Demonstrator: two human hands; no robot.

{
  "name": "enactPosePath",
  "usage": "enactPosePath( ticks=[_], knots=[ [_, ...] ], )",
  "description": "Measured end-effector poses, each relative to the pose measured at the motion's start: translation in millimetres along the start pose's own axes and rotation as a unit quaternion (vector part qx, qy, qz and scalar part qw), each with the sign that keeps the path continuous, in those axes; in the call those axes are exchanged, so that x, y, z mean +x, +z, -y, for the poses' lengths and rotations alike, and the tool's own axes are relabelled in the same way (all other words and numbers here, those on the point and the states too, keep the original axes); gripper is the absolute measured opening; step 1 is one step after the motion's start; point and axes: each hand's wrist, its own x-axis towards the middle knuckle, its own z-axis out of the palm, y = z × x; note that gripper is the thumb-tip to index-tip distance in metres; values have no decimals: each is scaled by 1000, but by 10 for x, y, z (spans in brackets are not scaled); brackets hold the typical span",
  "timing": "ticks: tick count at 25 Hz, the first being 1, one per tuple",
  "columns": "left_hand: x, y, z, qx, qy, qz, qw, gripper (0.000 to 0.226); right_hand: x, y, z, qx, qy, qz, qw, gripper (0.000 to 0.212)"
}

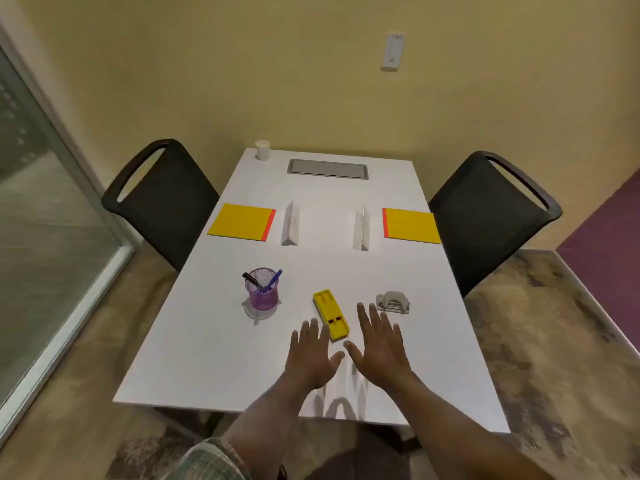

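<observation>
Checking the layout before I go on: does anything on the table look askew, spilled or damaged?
Only the yellow rectangular plastic case lies askew, diagonal to the edges of the white table, between the left hand and right hand. Nothing looks spilled or damaged.

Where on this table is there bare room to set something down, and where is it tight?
Bare: the near-left corner of the table, below the pen cup and left of the left hand; the near-right corner, below the hole punch; the strip between the two tent cards. Crowded: the yellow case between left and right hand.
</observation>
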Motion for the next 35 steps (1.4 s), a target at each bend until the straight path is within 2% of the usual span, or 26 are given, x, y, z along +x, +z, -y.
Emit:
enactPosePath(
  ticks=[6,10,15,20,29,35],
  knots=[
    [-601,131,-118,9,-64,-8,998,78,-400,39,-29,-20,-28,18,999,82],
    [-885,109,123,3,-114,-37,993,78,-520,70,218,-17,-71,34,997,83],
    [-1215,53,553,-28,-181,-58,981,80,-558,95,737,-33,-143,18,989,82],
    [-1570,-87,1190,-61,-237,-76,966,80,-487,202,1493,-33,-193,52,979,80],
    [-2124,-501,2840,-94,-299,-154,937,80,-388,593,3311,-41,-276,53,959,81],
    [-2412,-792,3791,-83,-322,-170,928,79,-248,788,4374,-25,-316,33,948,80]
  ],
)
